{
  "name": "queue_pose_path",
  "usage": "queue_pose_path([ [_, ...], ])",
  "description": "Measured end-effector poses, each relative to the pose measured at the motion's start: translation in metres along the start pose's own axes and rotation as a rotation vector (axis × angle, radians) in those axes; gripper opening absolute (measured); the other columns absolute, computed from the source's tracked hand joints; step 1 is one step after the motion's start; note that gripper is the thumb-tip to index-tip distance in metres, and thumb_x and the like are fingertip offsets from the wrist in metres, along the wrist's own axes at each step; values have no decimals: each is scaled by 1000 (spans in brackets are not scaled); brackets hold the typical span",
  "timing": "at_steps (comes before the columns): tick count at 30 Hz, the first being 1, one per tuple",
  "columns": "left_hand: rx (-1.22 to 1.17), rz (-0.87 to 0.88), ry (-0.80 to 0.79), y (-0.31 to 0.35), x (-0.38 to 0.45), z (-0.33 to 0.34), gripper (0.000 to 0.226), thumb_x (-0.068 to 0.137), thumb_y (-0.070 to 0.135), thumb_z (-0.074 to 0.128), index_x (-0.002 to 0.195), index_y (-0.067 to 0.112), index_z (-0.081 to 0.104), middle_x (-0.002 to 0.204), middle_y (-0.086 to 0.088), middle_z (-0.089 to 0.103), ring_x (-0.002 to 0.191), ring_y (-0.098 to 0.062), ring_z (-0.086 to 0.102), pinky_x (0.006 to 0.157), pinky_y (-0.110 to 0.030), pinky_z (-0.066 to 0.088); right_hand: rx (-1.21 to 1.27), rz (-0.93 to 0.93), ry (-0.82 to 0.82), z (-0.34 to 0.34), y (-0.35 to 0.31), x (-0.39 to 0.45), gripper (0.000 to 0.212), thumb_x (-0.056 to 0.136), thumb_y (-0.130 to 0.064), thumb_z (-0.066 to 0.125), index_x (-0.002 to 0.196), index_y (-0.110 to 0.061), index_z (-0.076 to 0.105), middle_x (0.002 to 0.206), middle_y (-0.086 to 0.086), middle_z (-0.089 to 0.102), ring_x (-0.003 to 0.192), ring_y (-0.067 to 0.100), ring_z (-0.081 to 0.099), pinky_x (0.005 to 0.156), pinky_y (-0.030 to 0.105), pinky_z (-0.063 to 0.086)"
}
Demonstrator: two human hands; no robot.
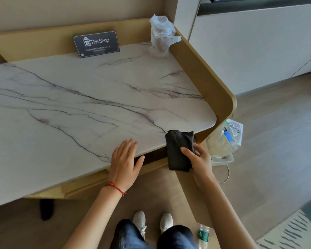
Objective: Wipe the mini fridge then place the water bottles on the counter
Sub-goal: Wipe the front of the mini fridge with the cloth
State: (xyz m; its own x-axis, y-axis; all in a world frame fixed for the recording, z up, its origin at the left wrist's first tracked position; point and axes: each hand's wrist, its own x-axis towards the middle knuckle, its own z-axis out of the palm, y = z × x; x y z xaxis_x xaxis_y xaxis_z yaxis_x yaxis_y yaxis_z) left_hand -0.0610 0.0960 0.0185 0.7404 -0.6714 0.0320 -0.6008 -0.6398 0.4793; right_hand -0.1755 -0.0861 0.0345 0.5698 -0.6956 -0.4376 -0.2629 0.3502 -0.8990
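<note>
A white marble counter (79,108) with grey veins fills the view, framed by a tan wooden rim. My left hand (125,159) lies flat and open on its front edge, fingers spread. My right hand (198,156) grips a folded dark grey cloth (180,150) that hangs over the counter's front right corner. A water bottle (203,236) with a green label lies on the wooden floor near my right foot. The mini fridge is not in sight.
A black "The Shop" sign (96,44) leans on the back rim. A cup wrapped in white paper (160,36) stands in the back right corner. A white bin with plastic bags (224,141) sits on the floor right of the counter.
</note>
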Motion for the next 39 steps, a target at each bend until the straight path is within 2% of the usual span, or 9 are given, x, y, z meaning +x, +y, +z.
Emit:
queue_pose_path([
  [5,40,-19,73,5,-26,3,67,95,49,19,119,-2,55,125,-22,58,118,-40,52,93,-53,43,-62,16,-41,-19,19,-12,45,83,-19,66,124,-9,50,110,9,60,88,17,62,50,14,52],
  [9,59,-33,106,15,-51,26,53,93,40,35,121,-1,55,127,-20,57,119,-35,52,95,-52,44,-43,67,-76,-42,42,-15,45,83,-22,65,124,-11,51,112,10,62,95,24,63,57,21,58],
  [16,95,-101,87,37,-75,65,48,88,32,45,121,-1,55,129,-21,55,121,-37,50,98,-53,39,-38,96,-70,-72,81,-16,33,82,-28,66,112,-18,58,103,4,65,90,18,65,52,17,53],
  [21,139,-127,51,32,-84,81,50,89,34,40,124,1,53,130,-19,55,122,-36,49,99,-53,37,-42,118,-62,-77,103,-10,32,78,-30,69,107,-21,59,102,3,68,91,18,67,64,28,59],
  [25,150,-134,37,12,-83,97,47,85,29,52,123,1,54,128,-20,57,120,-37,51,96,-56,42,-37,119,-52,-70,125,4,36,75,-33,71,107,-23,59,104,2,68,93,19,67,74,38,59],
  [27,149,-129,16,-2,-80,107,48,87,33,45,123,1,54,128,-19,57,120,-37,51,96,-56,42,-34,117,-42,-63,136,13,37,72,-35,71,106,-25,59,105,2,68,94,20,67,75,41,59],
  [31,127,-112,-1,-37,-72,132,52,87,35,39,124,1,53,129,-19,56,121,-37,50,96,-57,43,-28,78,-30,-46,165,34,29,73,-31,71,100,-30,60,102,0,68,89,16,68,68,34,60],
  [34,118,-105,4,-64,-66,158,51,86,35,40,122,1,55,127,-19,57,120,-38,51,94,-59,43,-11,39,-22,-34,192,52,23,76,-25,71,95,-32,60,99,-3,68,83,14,69,56,22,56],
  [39,116,-55,12,-107,-56,206,51,87,34,40,123,1,54,128,-19,57,121,-37,50,92,-59,45,-10,-17,-19,-15,247,84,24,79,-21,69,96,-32,58,101,-5,65,89,10,64,55,16,54],
])
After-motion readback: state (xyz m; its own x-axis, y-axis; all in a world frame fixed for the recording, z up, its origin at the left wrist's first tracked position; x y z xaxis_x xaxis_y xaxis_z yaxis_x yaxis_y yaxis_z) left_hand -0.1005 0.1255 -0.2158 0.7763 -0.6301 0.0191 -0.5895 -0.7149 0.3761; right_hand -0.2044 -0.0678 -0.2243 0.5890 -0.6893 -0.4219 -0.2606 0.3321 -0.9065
